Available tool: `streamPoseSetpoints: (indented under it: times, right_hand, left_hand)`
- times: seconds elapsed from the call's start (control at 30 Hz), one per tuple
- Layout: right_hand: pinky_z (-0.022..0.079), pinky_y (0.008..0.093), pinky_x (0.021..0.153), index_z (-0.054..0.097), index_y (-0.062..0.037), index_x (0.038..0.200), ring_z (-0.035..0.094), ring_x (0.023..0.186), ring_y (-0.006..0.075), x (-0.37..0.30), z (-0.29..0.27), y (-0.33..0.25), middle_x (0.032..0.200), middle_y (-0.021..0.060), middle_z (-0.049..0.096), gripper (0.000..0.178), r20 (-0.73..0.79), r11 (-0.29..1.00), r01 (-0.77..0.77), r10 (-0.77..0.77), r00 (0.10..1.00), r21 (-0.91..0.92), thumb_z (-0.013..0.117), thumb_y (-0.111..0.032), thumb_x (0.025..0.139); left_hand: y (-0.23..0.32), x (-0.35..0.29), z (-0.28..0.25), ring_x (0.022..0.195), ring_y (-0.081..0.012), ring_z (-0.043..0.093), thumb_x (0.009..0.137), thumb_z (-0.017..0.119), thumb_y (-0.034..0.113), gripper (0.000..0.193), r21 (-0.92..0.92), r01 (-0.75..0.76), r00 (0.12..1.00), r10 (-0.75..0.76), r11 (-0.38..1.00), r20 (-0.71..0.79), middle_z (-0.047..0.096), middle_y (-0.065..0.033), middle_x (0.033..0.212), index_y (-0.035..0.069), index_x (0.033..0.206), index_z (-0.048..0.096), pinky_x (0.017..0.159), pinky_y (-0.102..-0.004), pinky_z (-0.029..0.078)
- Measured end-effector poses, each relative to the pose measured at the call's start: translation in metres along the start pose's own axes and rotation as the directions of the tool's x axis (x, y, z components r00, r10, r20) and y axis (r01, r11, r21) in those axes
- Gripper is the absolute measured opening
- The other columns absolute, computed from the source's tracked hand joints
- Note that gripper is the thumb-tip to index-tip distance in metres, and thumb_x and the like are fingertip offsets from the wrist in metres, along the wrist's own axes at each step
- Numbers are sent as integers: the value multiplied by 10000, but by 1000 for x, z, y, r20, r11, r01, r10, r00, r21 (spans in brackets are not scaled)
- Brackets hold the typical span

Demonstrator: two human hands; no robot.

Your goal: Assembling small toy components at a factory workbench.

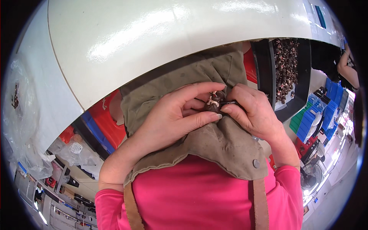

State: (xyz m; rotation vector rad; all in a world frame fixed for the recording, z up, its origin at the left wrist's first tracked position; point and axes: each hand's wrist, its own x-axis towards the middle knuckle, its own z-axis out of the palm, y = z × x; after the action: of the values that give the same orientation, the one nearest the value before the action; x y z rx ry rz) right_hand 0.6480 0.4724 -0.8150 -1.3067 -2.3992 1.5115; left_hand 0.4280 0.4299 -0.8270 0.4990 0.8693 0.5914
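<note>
My left hand (184, 109) is closed round a small dark brown figurine (213, 106) with pale pink parts, pinched between thumb and fingers above my lap. From the other side my right hand (253, 109) meets it, thumb and bent forefinger pressed together on a thin dark tool (230, 102). The tool points at the figurine and seems to touch it; its kind is hidden by the fingers. A brown-green apron (222, 142) lies under both hands, over a pink sleeve and top.
A white glossy table (153, 50) curves across the front. Right of my knees, a black tray (265, 69) holds many similar brown and pink pieces (285, 69). Clear plastic bags (23, 115) lie at the left. Blue bins (306, 119), a fan (312, 174) and another person's arm (347, 71) are at the right.
</note>
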Motion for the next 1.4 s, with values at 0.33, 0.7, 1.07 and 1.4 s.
streamPoseSetpoints:
  times: [0.33,0.7,1.07,1.4]
  right_hand:
    - [434,404,624,568,-31,893,530,713,345,-3,-2,8,775,135,508,281,-40,994,66,-69,997,-84,551,-309,936]
    - [431,402,636,576,-25,899,527,728,346,10,5,2,787,135,510,247,-60,994,34,-40,997,-107,574,-272,918]
    - [425,324,668,544,-11,933,516,712,235,-3,-6,-3,794,96,521,258,-189,990,-4,31,981,141,516,-266,966]
    - [385,233,585,546,-12,915,445,685,66,7,-24,8,765,8,525,147,-7,920,-286,299,954,270,660,-86,857]
  left_hand:
    - [0,5,0,989,-98,602,862,651,-56,518,14,-29,1000,29,999,1,601,-59,1119,18,1349,490,874,-232,496]
    - [1,5,-11,1020,-114,606,875,641,-49,512,-37,4,1000,-4,999,4,601,-72,1135,16,1356,480,883,-237,497]
    - [6,5,2,1037,-131,613,888,631,-39,520,-54,29,1000,-29,998,2,596,-88,1146,7,1372,446,888,-238,500]
    - [-6,20,8,998,-103,614,859,659,-67,518,20,-17,999,17,1000,-29,591,-72,1104,3,1331,458,852,-224,503]
